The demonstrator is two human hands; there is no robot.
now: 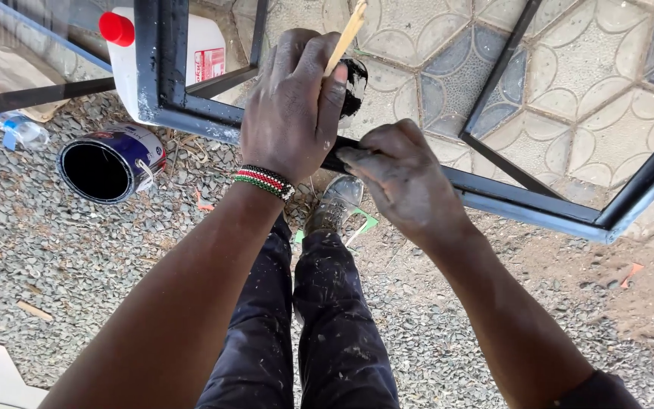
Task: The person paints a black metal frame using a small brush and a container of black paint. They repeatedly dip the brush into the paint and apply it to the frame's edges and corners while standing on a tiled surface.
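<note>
Holding a paintbrush (346,45) tight in my left hand (293,106), I press its black tip on the black metal frame (524,201). My right hand (403,182) pinches that frame bar.

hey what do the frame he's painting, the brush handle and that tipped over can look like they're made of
The frame looks like square steel tube: straight bars, glossy black paint with grey patches. The brush handle in the left hand seems bare pale wood. The can looks like thin metal, a shiny rim with a printed blue wrap.
</note>
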